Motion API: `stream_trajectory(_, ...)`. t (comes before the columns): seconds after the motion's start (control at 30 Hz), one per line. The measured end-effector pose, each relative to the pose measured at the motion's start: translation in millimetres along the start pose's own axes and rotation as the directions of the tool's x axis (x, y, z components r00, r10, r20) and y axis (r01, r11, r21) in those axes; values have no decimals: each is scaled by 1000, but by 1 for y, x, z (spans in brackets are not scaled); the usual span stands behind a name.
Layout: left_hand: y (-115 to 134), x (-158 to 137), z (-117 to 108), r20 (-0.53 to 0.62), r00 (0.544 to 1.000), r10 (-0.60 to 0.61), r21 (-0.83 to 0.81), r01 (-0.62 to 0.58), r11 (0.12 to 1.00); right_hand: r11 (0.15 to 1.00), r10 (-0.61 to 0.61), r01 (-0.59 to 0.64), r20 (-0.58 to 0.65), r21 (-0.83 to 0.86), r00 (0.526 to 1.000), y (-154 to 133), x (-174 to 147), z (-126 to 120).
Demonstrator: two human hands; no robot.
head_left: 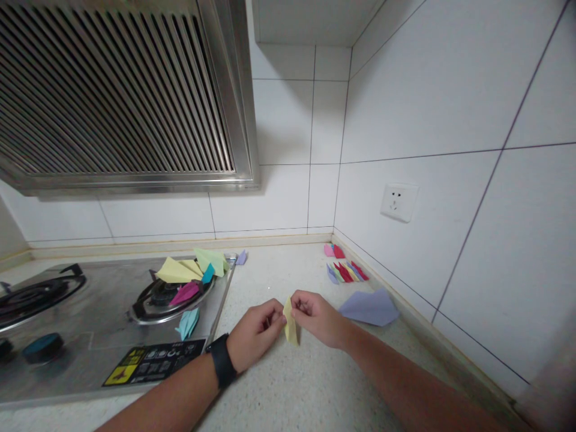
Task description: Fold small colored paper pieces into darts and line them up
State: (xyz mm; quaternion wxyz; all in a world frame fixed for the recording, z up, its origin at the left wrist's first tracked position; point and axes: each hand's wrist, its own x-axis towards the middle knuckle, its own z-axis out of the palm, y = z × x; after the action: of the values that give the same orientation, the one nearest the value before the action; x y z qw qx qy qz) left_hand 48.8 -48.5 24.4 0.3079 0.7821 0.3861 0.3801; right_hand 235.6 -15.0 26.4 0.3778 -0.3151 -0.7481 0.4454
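Paper (291,332), yellow and folded, sits pinched between left hand (252,336) and right hand (317,318), lower centre. I see folded pieces (176,271) on the stove (108,336) at left, purple paper (371,307) on the table (270,390) at right.

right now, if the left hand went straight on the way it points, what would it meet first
The yellow folded paper, which the left hand already touches at its edge. Just past it comes the right hand, though exact depth is hard to judge from one view.

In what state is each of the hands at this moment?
Left hand: closed, holding the folded yellow paper.
Right hand: closed, pinching the same paper near its top.
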Motion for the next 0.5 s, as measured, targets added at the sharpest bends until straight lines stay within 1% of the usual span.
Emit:
stream_trajectory(0.13, 3, -2, 0, -28, 999, 38, 133, -33, 991, 986, -50, 41, -53, -160, 997, -2, -3, 0)
stream_trajectory(0.23, 4, -3, 1, -37, 998, 50, 185, -42, 982, 971, -100, 83, -68, -226, 993, -4, -4, 0)
stream_trajectory(0.37, 4, -2, 1, -45, 998, 50, 189, -41, 981, 965, -116, 92, -84, -246, 990, -3, -4, 0)
stream_trajectory(0.5, 5, 0, 0, -69, 997, 38, 127, -29, 992, 984, -54, 38, -84, -177, 995, 1, -3, -4)
